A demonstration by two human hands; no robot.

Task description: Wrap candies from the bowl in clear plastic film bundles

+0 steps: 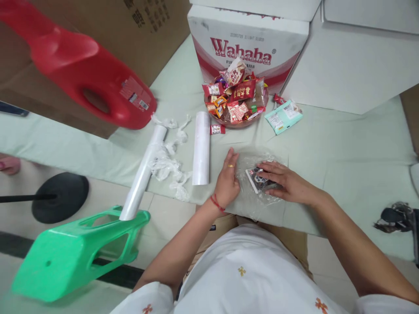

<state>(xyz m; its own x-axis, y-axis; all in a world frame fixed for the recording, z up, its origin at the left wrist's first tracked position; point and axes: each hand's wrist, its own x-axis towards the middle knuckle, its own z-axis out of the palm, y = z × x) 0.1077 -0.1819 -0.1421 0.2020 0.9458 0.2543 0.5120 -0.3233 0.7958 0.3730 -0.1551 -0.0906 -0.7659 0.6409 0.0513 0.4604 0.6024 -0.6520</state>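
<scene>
Evidently, film handled around a packet at the table edge

A dark-patterned packet (253, 178) with a white edge is noted near the front of the pale green tablecloth (327, 170), amid crumpled clear plastic film (244, 198). Whether it is enclosed or merely covered cannot be made out for glare. By the right hand (283, 179) the packet is partly hidden from above: fingers spread, laid over it, no pinch shown. The left hand (228, 181) is stood on its side at the film's left margin, fingers straight and close together; whether any film is nipped by it cannot be judged. Two white rolls, one upright to the view (200, 148) and one slanted (142, 174), lie beyond the left hand, with plastic scraps (166, 163) between.

Step in hand, as judged: film being settled about the packet. For the next move, the packet should be kept steady and the slack film gathered without snagging.
</scene>
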